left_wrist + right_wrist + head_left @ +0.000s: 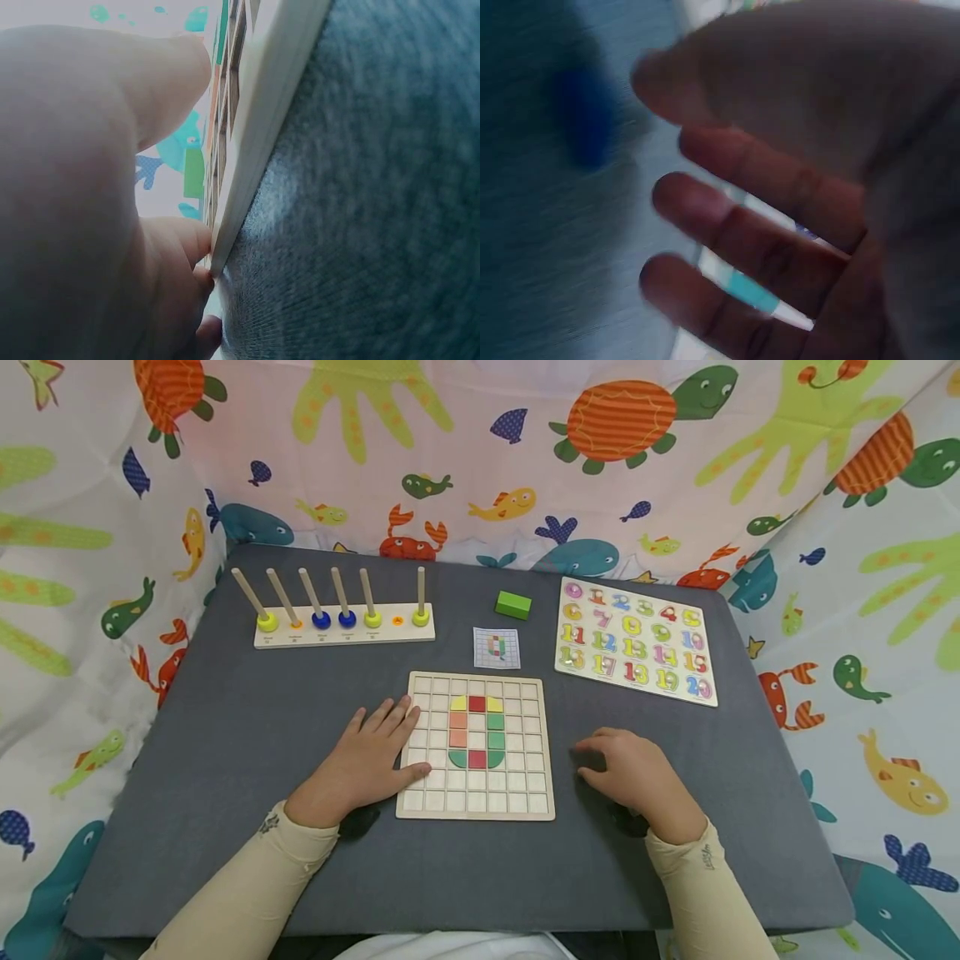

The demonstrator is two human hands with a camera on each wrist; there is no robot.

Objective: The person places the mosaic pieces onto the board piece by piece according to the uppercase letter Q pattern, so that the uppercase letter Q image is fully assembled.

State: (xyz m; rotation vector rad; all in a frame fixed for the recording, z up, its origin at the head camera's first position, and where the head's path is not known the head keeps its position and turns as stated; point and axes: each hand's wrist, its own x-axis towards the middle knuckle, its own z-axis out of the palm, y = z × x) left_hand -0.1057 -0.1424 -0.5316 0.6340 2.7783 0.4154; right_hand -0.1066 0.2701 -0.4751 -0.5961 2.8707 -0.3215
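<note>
A wooden grid board (525,783) lies in the middle of the table. On it, coloured tiles (477,703) form a ring: red and yellow above, orange on the left, green on the right, red and green below. My left hand (367,760) rests with spread fingers on the board's left edge, its thumb over the lower left squares. To the right of the board, just above the table, is my right hand (630,772), its fingers loosely bent. A blurred blue piece (585,116) shows on the table near its fingertips, apart from them; the head view does not show it.
Behind the board lie a small pattern card (497,662) and a green block (513,605). A peg stand (345,637) with coloured rings is at the back left. A number puzzle board (636,639) lies at the back right. A printed cloth (480,460) surrounds the table (480,877).
</note>
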